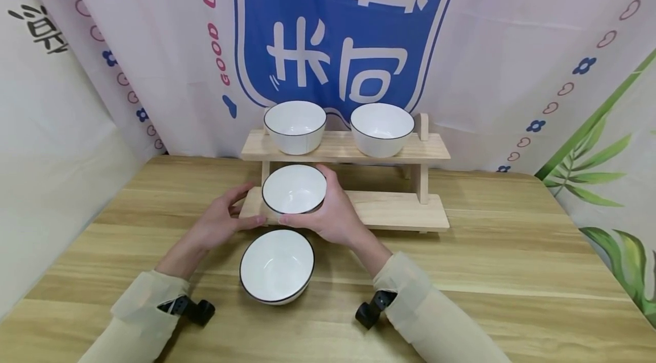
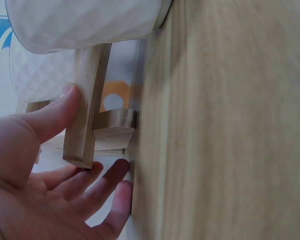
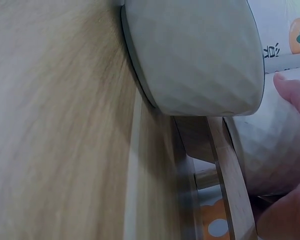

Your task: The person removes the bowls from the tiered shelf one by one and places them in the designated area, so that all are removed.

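"Steadying the rack (image 1: 423,183): is that why the left hand (image 1: 220,217) lies at its left end?"

"Probably. In the left wrist view, the thumb rests against the edge of the lower shelf (image 1: 400,210) while the fingers bend round past its end. The grip is thus on wood, not on a bowl, a hold suited to keeping the stand from sliding."

"And the right hand (image 1: 335,212)?"

"It grips the middle bowl (image 1: 294,187), located at the left part of the lower shelf. The thumb lies at the front and the fingers along the right side; holding the outer wall presumably allows fine adjustment and leaves the white interior untouched. Whether the base bears fully on the board cannot be told."

"Why are the upper left bowl (image 1: 295,123) and upper right bowl (image 1: 382,128) set apart?"

"Each stands upright on the upper shelf (image 1: 338,147), toward opposite ends, a spacing that likely balances the load. The gripped bowl lies below and in front of the left one, apparently matching its column."

"The front bowl (image 1: 277,266)?"

"It stands on the table (image 1: 512,255), just before the rack, touched by neither hand; the position seems chosen for easy reach."
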The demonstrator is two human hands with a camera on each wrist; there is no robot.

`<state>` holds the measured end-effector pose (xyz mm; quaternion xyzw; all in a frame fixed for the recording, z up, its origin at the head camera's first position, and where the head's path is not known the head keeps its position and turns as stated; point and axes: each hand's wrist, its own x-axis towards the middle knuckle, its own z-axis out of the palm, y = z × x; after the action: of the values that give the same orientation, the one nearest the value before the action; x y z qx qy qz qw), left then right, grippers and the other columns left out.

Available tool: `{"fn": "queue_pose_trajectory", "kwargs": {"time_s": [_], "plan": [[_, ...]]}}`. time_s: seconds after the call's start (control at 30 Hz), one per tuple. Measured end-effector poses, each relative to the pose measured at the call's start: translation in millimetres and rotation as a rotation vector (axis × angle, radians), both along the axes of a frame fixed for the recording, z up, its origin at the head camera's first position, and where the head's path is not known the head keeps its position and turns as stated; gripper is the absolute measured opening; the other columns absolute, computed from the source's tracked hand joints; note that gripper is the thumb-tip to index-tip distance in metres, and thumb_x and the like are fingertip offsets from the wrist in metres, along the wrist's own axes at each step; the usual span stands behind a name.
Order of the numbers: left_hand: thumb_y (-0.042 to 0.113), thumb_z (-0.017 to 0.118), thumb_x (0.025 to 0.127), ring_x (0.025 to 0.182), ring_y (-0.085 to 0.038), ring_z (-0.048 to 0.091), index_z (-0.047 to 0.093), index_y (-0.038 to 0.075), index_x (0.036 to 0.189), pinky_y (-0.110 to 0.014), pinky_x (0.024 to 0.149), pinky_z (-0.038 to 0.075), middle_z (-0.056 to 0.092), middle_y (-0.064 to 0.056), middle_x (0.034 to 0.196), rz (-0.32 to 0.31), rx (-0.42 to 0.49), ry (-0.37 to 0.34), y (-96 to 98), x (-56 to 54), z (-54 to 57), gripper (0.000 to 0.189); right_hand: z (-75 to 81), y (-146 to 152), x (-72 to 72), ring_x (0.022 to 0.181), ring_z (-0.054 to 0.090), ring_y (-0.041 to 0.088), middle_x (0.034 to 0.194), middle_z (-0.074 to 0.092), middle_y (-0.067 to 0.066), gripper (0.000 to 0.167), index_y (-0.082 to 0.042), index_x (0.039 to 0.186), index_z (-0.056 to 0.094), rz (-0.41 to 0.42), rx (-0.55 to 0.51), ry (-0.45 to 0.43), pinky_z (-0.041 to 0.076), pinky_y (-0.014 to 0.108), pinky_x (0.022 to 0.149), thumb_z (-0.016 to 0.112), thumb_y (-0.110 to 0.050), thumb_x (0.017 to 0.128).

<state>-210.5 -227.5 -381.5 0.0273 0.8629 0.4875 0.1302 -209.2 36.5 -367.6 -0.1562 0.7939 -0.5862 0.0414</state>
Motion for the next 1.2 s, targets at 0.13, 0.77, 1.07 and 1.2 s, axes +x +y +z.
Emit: {"fn": "queue_pose_trajectory", "kwargs": {"time_s": [0.13,0.77,1.07,1.2], "plan": [[0.03,0.083,0.096,0.153,-0.051,0.042,0.017,0.01,0.173,-0.064,0.122,0.039,0.021,-0.023,0.178,-0.003,0.001,0.004,0.1,0.3,0.0,0.104,-0.1,0,0.1,0.14,0.055,0.03,0.157,0.049,0.012,0.121,-0.011,0.167,0.023,-0.011,0.011,0.002,0.043,0.051,0.121,0.1,-0.027,0.075],[0.031,0.084,0.096,0.153,-0.051,0.04,0.017,0.012,0.173,-0.065,0.122,0.038,0.021,-0.022,0.178,0.007,-0.001,-0.002,-0.3,1.8,-1.2,0.104,0.8,12,9.0,0.133,0.06,0.032,0.153,0.053,0.014,0.122,-0.012,0.165,0.029,-0.061,0.059,-0.004,0.05,0.051,0.115,0.102,-0.031,0.07],[0.029,0.083,0.097,0.153,-0.05,0.041,0.017,0.012,0.173,-0.065,0.122,0.039,0.023,-0.023,0.177,0.01,0.014,-0.003,-0.2,1.6,-1.7,0.103,2.3,24,15.5,0.131,0.062,0.032,0.151,0.055,0.015,0.12,-0.012,0.164,0.031,-0.077,0.054,-0.004,0.051,0.05,0.113,0.102,-0.029,0.068],[0.03,0.083,0.097,0.154,-0.05,0.041,0.017,0.012,0.174,-0.064,0.122,0.039,0.022,-0.023,0.178,0.011,0.013,-0.007,-0.4,-0.1,-1.8,0.103,3.7,30,17.5,0.131,0.063,0.032,0.151,0.056,0.016,0.117,-0.01,0.162,0.033,-0.074,0.034,0.004,0.052,0.05,0.113,0.102,-0.026,0.069]]}}
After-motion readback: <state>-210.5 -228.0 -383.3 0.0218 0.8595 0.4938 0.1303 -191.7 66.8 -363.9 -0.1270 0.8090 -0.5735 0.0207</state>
